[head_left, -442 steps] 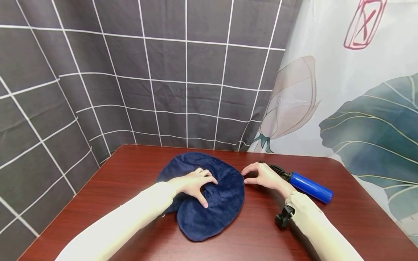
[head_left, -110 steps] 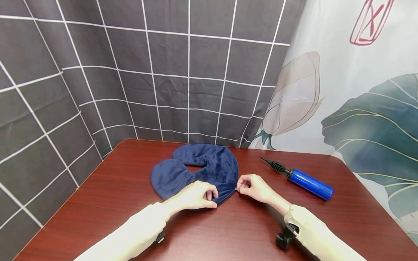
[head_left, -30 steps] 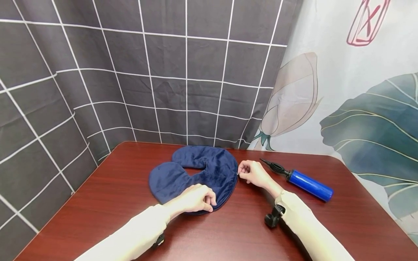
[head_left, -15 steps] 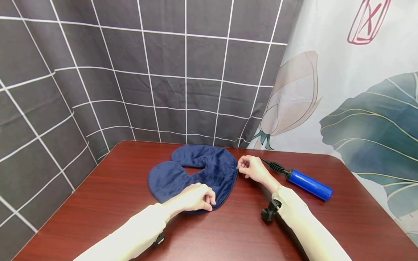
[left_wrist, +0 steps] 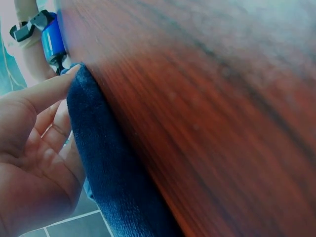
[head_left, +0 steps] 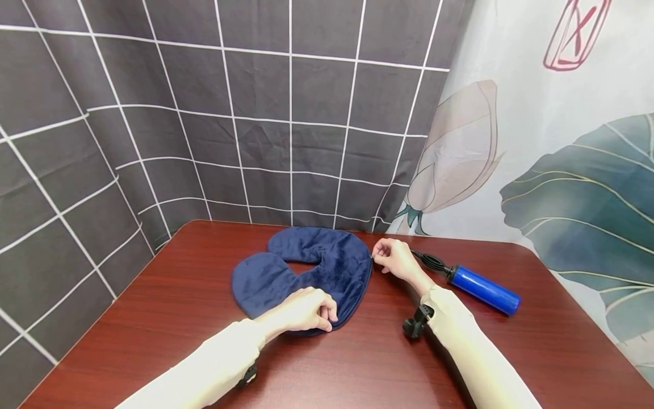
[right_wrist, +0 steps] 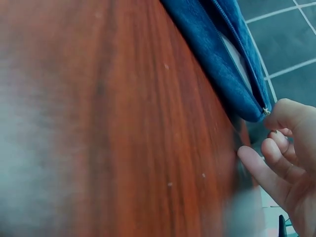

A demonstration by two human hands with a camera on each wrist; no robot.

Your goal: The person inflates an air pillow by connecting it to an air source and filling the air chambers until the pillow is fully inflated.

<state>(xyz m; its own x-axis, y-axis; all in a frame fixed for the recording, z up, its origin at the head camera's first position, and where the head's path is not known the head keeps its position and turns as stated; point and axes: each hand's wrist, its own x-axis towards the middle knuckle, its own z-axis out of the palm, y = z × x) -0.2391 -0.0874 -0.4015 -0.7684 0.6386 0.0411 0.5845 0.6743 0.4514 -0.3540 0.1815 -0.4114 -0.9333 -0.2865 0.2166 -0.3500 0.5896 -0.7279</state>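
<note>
A flat navy plush neck pillow [head_left: 347, 267] lies on the table, its U opening toward the left. Its near edge is held by my left hand [head_left: 306, 309]; in the left wrist view the thumb [left_wrist: 52, 91] presses on the fabric edge, with the fingers on the other side. At the pillow's right edge, my right hand [head_left: 397, 261] pinches the small metal zipper pull [right_wrist: 266, 111]. Behind the slider the zipper gapes, and a pale lining [right_wrist: 237, 59] shows through in the right wrist view. Part of the right fingers' grip is hidden behind the foremost digit.
A blue hand pump [head_left: 485, 289] with a black nozzle lies to the right of my right hand, close to the forearm. The reddish-brown table [head_left: 204, 261] meets a dark gridded curtain [head_left: 260, 142] at the back and left. A patterned cloth [head_left: 460, 142] hangs at the right.
Earlier the pillow was turned to its present position. My right hand has since slid away from me along its right edge with the zipper pull, while the left hand holds still.
</note>
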